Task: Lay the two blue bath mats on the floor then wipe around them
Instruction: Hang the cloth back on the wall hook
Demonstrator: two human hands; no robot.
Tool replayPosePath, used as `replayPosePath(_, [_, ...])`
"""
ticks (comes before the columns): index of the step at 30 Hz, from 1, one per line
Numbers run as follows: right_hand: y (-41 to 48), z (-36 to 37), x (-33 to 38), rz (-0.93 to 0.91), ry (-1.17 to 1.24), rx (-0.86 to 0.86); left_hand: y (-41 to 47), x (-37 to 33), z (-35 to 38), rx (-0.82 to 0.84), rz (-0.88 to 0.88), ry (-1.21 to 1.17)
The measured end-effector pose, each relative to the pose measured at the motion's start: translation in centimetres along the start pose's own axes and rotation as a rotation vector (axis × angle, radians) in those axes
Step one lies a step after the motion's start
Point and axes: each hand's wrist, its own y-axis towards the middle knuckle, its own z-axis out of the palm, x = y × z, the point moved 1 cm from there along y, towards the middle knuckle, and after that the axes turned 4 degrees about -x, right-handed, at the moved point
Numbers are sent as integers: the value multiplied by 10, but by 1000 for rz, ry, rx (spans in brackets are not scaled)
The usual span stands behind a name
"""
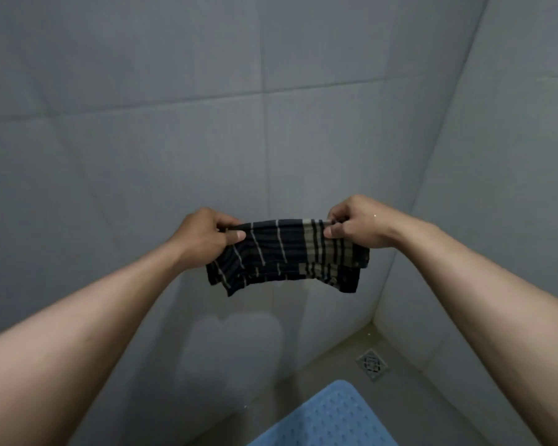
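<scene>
A dark striped cloth (287, 255) is held up in the middle of the frame, in front of the grey tiled wall (142, 123). Its top edge is stretched between the left hand (203, 235) and the right hand (358, 225), and the rest hangs down in loose folds, clear of the floor.

State of the fingers: on both hands the fingers (237, 235) are curled, and the upper corners of the cloth are pinched between thumb and forefinger. Nothing else is held by either hand.

One blue bath mat (329, 416) is seen at the bottom centre of the frame, lying flat on the floor (409, 397) with a corner pointing toward the junction of the walls. Its lower part is cut off by the frame edge. A second mat is not in view, so it cannot be confirmed that both have been laid. A square floor drain (371, 363) is set in the floor at the lower right, near the mat's corner but apart from it.

Step in hand, as judged: the visible mat appears to be placed, and the cloth is being opened out or readied for the wiping stage. No wiping contact with the floor is made at this moment.

Next move, as judged: the cloth would need to be gathered into one hand or folded to a pad, then lowered to the bare floor beside the mat's edge. Care would be required to follow the border without lifting or shifting the mat, and to work around the drain.
</scene>
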Motion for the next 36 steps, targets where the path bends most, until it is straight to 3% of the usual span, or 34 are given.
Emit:
replayPosePath(10, [-48,-171,-65,282,-68,-122,100,-201,32,180,347,91])
replayPosePath(20, [-100,-284,-107,454,-123,-386,156,-341,76,255,659,72])
replayPosePath(27, [-106,-326,-150,517,-73,-565,199,-411,118,317,685,3])
replayPosePath(36, [-66,-382,-228,439,-66,-547,268,-476,167,196,647,18])
